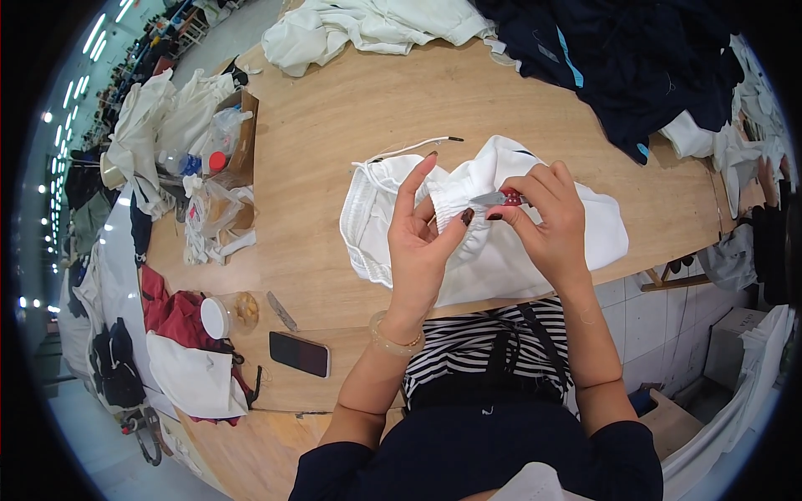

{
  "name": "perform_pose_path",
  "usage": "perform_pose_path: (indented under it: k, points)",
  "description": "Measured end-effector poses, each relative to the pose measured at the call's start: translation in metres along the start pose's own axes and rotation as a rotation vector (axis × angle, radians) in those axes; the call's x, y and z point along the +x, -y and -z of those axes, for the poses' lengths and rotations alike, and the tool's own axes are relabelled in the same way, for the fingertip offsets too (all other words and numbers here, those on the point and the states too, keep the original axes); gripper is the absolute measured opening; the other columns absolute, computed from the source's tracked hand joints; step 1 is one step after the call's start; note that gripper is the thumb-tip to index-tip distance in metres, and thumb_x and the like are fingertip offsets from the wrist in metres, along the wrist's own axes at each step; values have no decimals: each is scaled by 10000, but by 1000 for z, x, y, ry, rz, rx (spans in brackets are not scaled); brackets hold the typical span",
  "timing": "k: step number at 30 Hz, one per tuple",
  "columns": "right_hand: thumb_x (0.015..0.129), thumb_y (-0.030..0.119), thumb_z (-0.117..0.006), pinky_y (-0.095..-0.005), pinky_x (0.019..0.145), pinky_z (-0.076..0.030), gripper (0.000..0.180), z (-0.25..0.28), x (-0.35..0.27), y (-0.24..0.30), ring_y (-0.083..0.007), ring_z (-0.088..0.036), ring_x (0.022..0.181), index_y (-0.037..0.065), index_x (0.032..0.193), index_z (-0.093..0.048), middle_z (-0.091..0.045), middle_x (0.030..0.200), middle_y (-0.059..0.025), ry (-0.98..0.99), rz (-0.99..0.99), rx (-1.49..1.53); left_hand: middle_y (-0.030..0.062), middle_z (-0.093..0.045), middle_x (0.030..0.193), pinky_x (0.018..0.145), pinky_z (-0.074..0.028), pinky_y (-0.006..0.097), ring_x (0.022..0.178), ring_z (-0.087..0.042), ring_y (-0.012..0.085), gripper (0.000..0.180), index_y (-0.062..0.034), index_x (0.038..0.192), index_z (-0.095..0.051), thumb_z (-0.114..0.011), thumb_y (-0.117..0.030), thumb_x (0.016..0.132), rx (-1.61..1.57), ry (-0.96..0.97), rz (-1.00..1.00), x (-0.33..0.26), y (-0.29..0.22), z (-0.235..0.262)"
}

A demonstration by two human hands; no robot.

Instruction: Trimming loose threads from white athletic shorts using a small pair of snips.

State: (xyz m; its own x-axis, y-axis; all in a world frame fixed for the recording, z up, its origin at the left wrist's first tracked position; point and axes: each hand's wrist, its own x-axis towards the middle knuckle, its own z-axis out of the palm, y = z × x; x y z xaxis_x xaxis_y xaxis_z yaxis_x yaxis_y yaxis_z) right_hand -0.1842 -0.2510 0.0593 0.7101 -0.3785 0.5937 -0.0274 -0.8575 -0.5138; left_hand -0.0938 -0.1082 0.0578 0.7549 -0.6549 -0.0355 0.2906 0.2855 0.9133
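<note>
White drawstring pants (597, 230) lie bunched on the wooden table in front of me. Their elastic waistband (357, 238) is at the left, with a black-tipped white cord (418, 146) trailing above it. My left hand (418, 238) grips a gathered elastic cuff (454, 204), thumb on top and index finger raised; some fingers are hidden behind the cloth. In my right hand (547, 213), thumb and fingers pinch small thread snips (508, 197) with a red handle. Their grey pointed blades reach the cuff's right edge.
At the left are a black phone (299, 354), a thin grey metal tool (281, 311), a lidded clear jar (230, 316) and red cloth (173, 307). A cardboard box (243, 138) holds bottles. White garments (368, 32) and a navy pile (618, 58) lie along the far side.
</note>
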Motion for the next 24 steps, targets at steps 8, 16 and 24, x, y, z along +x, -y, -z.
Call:
perform_pose_path:
  k: [8, 16, 24]
  points:
    - [906, 96, -648, -165, 713, -400, 147, 8, -11, -29, -28, -464, 763, 23, 1017, -585, -532, 799, 49, -56, -649, 792, 124, -291, 1502, 862, -455, 236, 1130, -518, 136, 962, -98, 1543, -57, -513, 126, 726, 354, 98, -163, -22, 17, 18]
    - [849, -77, -602, -165, 711, -416, 155, -16, -24, -37, -40, -460, 737, 3, 975, -645, -523, 807, 29, 68, -635, 909, 61, -118, 1579, 889, -438, 241, 1225, -433, 155, 1068, -117, 1543, 57, -478, 80, 641, 252, 136, -14, -36, 27, 48]
    - [786, -119, -598, -210, 693, -443, 271, -12, 11, -2, -90, -492, 751, 27, 1000, -680, -611, 941, -9, 271, -390, 658, 162, -272, 1532, 1069, -395, 380, 1359, -388, 309, 1065, -192, 1552, -19, -471, 74, 625, -343, 101, 130, -27, -8, 56]
